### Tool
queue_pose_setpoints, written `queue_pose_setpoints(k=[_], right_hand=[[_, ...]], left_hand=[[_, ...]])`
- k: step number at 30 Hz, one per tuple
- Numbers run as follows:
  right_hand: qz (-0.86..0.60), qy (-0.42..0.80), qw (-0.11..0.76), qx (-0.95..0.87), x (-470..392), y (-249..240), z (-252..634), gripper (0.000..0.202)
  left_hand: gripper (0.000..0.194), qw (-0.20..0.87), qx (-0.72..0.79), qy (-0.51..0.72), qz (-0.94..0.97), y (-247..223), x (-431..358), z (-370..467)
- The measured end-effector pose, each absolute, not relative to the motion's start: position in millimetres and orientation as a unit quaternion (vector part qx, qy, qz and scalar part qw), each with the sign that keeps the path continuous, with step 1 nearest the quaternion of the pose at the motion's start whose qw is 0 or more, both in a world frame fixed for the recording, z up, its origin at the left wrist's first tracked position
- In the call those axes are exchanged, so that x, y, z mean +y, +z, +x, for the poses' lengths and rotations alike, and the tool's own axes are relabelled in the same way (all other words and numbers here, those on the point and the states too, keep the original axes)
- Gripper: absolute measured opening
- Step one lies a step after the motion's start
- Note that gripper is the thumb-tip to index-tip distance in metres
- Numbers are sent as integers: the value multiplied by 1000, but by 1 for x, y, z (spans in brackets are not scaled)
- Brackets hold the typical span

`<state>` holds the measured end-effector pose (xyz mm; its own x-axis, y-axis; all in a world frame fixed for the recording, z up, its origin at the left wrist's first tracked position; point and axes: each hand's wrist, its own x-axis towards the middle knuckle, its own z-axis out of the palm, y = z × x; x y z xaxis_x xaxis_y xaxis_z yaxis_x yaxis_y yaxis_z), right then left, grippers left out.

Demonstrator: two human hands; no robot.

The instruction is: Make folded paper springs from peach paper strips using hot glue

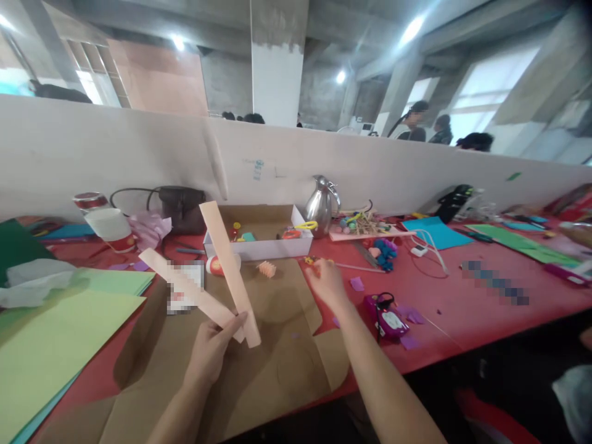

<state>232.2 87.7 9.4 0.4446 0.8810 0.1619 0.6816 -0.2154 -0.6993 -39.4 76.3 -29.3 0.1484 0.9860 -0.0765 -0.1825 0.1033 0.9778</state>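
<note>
"If the left hand (pixel 206 351) slackens, what fault is likely?"

"Probable fault: the 2 paper strips (pixel 226 265) fan apart or drop. Cause: the thumb and fingers pinch them only near the lower ends, leaving the long upper ends unsupported over the left part of the cardboard sheet (pixel 272 327)."

"State of the right hand (pixel 329 285)?"

"Fingers bent close together at the sheet's far right corner, beside a small yellow item (pixel 311 261). Whether they pinch anything, I cannot tell."

"Other hazards?"

"The folded paper piece (pixel 267 269), near the sheet's far edge, looks light; a passing hand could brush it away. The right forearm could nudge the purple device (pixel 388 317) toward the table's near edge if it swings outward."

"Parts count?"

"Strips: 2. Folded piece: 1. Purple device: 1. White box (pixel 263 250) at the sheet's far edge: 1, containing 1 yellow and 1 orange scissor handle set. Metal jug (pixel 319 203), right of the box: 1. Tray contents (pixel 361 223): too small to count."
</note>
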Motion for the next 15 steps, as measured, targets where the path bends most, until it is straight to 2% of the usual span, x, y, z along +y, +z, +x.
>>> queue_pose_setpoints(k=[4, 8, 10, 13, 15], right_hand=[[-813, 161, 333, -450, 113, 8, 291, 13], [-808, 238, 340, -419, 120, 2, 303, 3], [-795, 268, 360, -409, 114, 4, 299, 11], [-753, 306, 398, -426, 89, 14, 288, 30], [-651, 385, 441, -482, 65, 20, 274, 45]], left_hand=[[36, 599, 426, 499, 459, -26, 76, -39], [31, 527, 512, 470, 488, -29, 83, -37], [29, 476, 552, 441, 523, -32, 88, -36], [24, 461, 575, 430, 523, -38, 95, -34], [21, 457, 591, 437, 502, -41, 98, -31]])
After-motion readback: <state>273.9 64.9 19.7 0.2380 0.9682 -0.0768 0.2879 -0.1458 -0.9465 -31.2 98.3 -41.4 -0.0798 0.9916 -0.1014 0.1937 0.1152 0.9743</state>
